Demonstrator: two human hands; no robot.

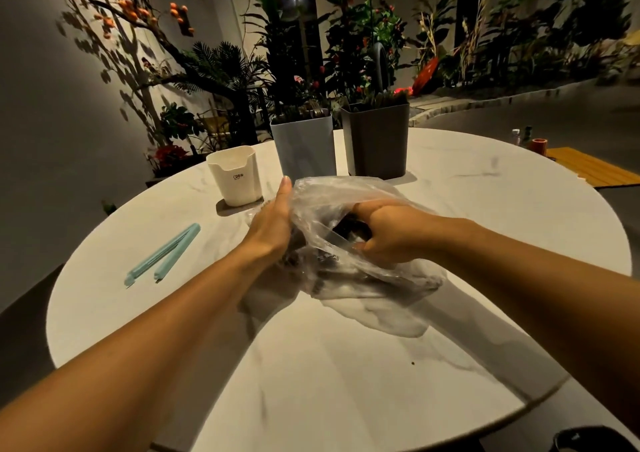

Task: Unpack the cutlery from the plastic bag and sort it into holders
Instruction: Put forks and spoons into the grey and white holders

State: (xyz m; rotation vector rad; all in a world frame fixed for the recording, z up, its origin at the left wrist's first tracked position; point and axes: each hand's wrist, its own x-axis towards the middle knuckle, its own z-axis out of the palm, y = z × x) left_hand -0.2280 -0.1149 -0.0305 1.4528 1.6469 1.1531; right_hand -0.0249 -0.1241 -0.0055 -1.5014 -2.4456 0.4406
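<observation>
The round table (346, 382) carries the clear plastic bag (346, 209) at its middle, with three holders at the far edge — dark grey holder (377, 140), light grey holder (301, 147), white holder (237, 178). The right hand (391, 233) is inside the bag, fingers curled round dark cutlery (349, 228). The left hand (273, 223) presses the bag's left side, fingers straight. A blue clip (166, 256) lies well apart, toward the left edge. The holders lie straight beyond the bag — likely the lift's direction.

Dim night scene, warm light from above; wide-angle frame.
Table (346, 382) brightest, washed pale; forearms throw soft shadows on it. Branch shadows speckle the left wall (52, 105). Bag (346, 202) shows faint glare. Plants (363, 46) dark, low in detail. Edges bow; right border and near table rim smeared by blur.
</observation>
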